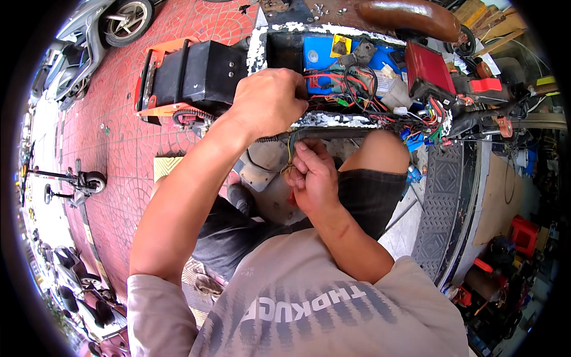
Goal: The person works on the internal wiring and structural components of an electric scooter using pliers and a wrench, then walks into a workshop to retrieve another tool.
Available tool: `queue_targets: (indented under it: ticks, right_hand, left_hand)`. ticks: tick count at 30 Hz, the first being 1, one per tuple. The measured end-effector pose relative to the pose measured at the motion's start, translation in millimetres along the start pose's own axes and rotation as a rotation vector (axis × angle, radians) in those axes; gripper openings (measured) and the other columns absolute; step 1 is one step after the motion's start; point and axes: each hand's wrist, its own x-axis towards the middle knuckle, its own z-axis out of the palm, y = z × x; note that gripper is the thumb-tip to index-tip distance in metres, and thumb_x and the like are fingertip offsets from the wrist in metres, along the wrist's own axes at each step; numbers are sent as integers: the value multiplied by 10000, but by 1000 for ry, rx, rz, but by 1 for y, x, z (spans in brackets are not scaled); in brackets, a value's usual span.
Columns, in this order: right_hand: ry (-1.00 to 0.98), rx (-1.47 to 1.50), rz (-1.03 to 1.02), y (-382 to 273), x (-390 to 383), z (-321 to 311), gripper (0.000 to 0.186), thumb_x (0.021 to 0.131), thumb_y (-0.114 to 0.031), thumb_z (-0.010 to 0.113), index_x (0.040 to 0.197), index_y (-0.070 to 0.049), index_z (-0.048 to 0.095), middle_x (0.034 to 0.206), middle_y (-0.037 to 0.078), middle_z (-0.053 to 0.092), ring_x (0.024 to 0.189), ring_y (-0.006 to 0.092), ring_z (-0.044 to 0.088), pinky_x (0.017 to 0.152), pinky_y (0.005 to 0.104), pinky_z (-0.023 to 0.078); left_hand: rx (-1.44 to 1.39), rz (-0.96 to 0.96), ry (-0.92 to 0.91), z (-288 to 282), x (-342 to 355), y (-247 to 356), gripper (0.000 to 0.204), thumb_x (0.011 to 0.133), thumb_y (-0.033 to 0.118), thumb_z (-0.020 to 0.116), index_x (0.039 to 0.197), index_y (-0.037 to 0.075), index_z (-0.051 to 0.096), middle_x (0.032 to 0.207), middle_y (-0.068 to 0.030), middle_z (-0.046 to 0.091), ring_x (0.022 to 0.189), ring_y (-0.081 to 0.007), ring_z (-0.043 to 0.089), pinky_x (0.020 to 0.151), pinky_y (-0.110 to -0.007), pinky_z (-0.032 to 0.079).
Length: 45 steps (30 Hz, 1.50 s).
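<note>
My left hand (267, 101) is curled into a loose fist at the near rim of the open scooter deck (257, 50). Its fingertips are hidden, so what they grip, if anything, does not show. Below that rim, my right hand (312, 172) pinches thin wires (290, 149) that hang down from the deck's side. Inside the deck, right of my left hand, a blue battery pack (319, 52) lies under a tangle of red, black and green wires (351, 83). A red box (429, 70) stands at the deck's right end.
A black box (211, 71) on an orange frame (156, 111) adjoins the deck's left end. Beyond the deck lies a brown curved seat (410, 16). Parked motorbikes and a small scooter (77, 181) stand at left. Cluttered tools and a red case (523, 235) fill the right.
</note>
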Motion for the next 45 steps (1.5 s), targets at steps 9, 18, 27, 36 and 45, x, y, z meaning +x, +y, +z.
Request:
queue_targets:
  ticks: [9,18,27,36,45]
  right_hand:
    - [-96,147,-37,16,-1,-19,31,1045,-150,582,1030,-134,560,761,-27,495,661,103,483,618,283,427]
    - [-114,167,29,12,-2,-25,75,1055,-163,568,984,-153,593,735,-21,537,687,151,547,756,335,462]
    - [89,-140,-98,11,35,-40,44,1037,-161,606,1075,-144,619,859,-18,656,828,100,631,815,309,477]
    - [-21,-297,-278,-8,27,-28,148,947,-123,721,1068,-38,725,802,-46,601,670,50,486,712,253,482]
    - [91,-220,-115,-11,22,-40,98,959,-138,701,974,-44,723,737,-42,588,606,52,495,623,238,473]
  left_hand:
    - [55,-51,-3,1,-1,1,261,849,275,684,1044,129,779,1016,-141,764,1028,-331,714,922,-431,550]
    - [39,-22,27,3,-5,-2,279,855,275,666,1076,163,793,1057,-151,760,1048,-342,708,932,-435,552]
    - [-564,111,570,44,-95,3,110,892,53,659,973,-3,706,915,-141,695,810,-269,676,765,-358,541]
    - [-952,-228,424,125,-107,-24,224,986,152,678,1078,-50,705,885,-96,712,783,-132,625,715,-300,514]
    - [-808,-303,228,110,-103,-16,253,1005,201,667,898,-28,685,748,-12,635,695,-78,517,633,-275,432]
